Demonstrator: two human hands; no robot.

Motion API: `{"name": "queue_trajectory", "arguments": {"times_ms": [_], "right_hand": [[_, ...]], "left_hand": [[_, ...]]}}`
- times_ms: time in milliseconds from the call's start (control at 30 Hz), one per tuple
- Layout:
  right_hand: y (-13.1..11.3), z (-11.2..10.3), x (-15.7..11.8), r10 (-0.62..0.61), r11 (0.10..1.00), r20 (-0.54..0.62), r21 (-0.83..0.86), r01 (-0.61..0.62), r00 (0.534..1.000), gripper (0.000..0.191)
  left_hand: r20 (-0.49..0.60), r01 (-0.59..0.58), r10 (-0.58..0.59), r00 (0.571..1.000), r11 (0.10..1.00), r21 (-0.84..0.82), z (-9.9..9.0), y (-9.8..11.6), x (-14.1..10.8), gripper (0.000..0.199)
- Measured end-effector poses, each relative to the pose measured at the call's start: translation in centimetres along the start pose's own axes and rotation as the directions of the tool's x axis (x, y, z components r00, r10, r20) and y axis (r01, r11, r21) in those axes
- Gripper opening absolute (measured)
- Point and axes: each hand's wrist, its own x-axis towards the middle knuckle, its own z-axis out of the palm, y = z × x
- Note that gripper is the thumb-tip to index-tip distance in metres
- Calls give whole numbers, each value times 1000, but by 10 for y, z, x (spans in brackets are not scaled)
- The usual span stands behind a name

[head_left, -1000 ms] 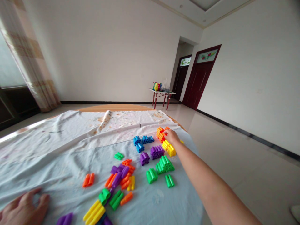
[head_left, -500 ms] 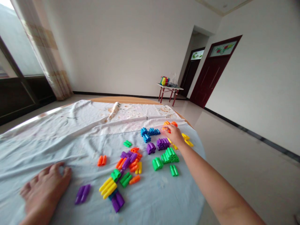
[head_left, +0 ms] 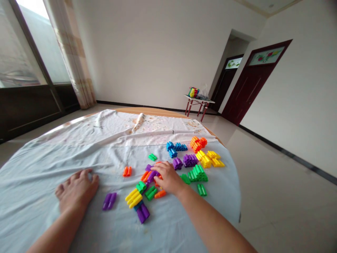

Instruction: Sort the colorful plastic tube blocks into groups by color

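My left hand [head_left: 77, 188] lies palm down on the cloth at the left, open with its fingers spread. To its right are a purple pair of plastic tubes [head_left: 109, 201] and an orange pair of tubes [head_left: 127, 171]. My right hand [head_left: 167, 177] reaches over a mixed pile of plastic tubes, thumb and fingers apart, and covers part of the pile. Purple tubes [head_left: 152, 176] show between its thumb and fingers. Nearest me in the pile are joined yellow tubes [head_left: 134, 198], green tubes [head_left: 151, 193] and a purple pair [head_left: 143, 213].
Beyond the hand stand colour groups: blue tubes [head_left: 172, 149], orange tubes [head_left: 197, 143], yellow tubes [head_left: 210, 159], purple tubes [head_left: 190, 160] and green tubes [head_left: 198, 173]. A pale, wrinkled cloth [head_left: 105, 232] covers the round table. A small table [head_left: 199, 99] with bags stands by the wall.
My right hand has come back from the orange and yellow groups to the mixed pile. The view has shifted, and my left hand stays flat on the cloth.
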Motion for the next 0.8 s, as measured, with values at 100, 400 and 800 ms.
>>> {"name": "queue_trajectory", "arguments": {"times_ms": [100,400,800], "right_hand": [[-1,4,2,23,999,37,-41,-21,999,30],[-20,-1,-5,172,971,-61,178,-159,983,11],[-25,2,-10,275,814,0,532,-233,961,22]], "left_hand": [[-22,-5,5,1000,1000,-11,2,-2,1,57],[-14,-9,8,1000,999,-39,1,-1,-2,60],[-37,-24,22,999,999,-35,5,-4,0,58]]}}
